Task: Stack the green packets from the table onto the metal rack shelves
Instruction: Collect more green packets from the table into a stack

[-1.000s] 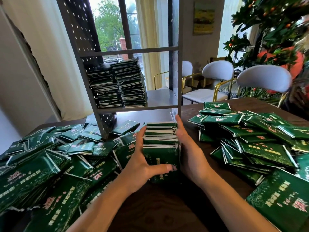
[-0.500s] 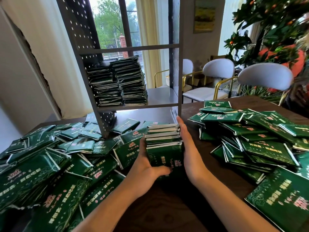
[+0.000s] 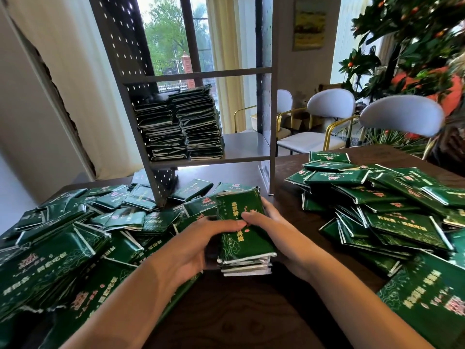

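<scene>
Squaring a stack of green foil packets (image 3: 242,230) between both hands, left hand (image 3: 198,244) and right hand (image 3: 279,231) clamped on its sides above the dark wooden table (image 3: 239,311); keep it level, then slide onto the grey metal rack shelf (image 3: 247,144) beside the existing piles (image 3: 181,127).

We can't see the right hand's (image 3: 284,238) fingers under the held stack (image 3: 242,230), near-left packets (image 3: 37,268) run off frame, and packet print is unreadable.

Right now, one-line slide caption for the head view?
Both hands, left hand and right hand, grip a packet bundle before the half-filled rack shelf.
</scene>
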{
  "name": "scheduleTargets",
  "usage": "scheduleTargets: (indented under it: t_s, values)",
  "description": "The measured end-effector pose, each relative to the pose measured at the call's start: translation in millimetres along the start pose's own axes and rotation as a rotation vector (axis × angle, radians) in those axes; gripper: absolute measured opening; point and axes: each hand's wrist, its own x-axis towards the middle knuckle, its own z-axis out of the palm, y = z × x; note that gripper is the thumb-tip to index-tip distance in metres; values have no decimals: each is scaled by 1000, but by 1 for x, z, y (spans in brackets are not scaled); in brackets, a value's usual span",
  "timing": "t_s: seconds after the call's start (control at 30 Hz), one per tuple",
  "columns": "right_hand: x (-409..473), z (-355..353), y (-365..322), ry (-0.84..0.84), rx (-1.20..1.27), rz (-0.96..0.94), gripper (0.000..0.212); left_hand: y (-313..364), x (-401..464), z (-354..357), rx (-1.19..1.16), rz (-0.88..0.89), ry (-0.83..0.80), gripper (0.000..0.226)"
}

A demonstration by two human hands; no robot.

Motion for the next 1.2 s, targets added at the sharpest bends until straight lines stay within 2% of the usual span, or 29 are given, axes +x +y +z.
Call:
scheduleTargets:
  t_s: [0.1,0.17,0.23,0.3,0.4,0.47,0.53,0.6,0.67,0.87,1.0,1.2]
  values:
    - [1,-3,1,22,16,57,59,0,-1,2,35,10,-8,69]
    - [2,-4,1,40,38,80,51,3,-1,-1,58,26,-4,63]
    - [3,-6,2,66,77,87,40,8,0,-7,114,109,54,44]
    - [5,-9,3,107,74,81,37,11,3,-16,341,263,217,28]
    - [8,-10,6,157,31,88,40,12,6,-28,847,441,469,35]
    - [8,-10,7,155,20,97,41,6,11,-36,1101,379,480,50]
    - [9,-11,7,152,24,93,37,-3,16,-40,1316,221,400,62]
    - [9,-12,7,155,27,89,35,-12,19,-41,1450,137,352,66]
    - [10,-13,8,161,36,90,34,-17,18,-39,1507,159,359,64]
    - [12,-13,10,177,45,82,40,-14,8,-28,1478,237,363,63]
    - [14,-16,11,204,48,73,43,-14,6,-28,1129,258,310,76]
    - [16,-17,12,246,46,56,54,-1,5,-29,605,537,465,66]
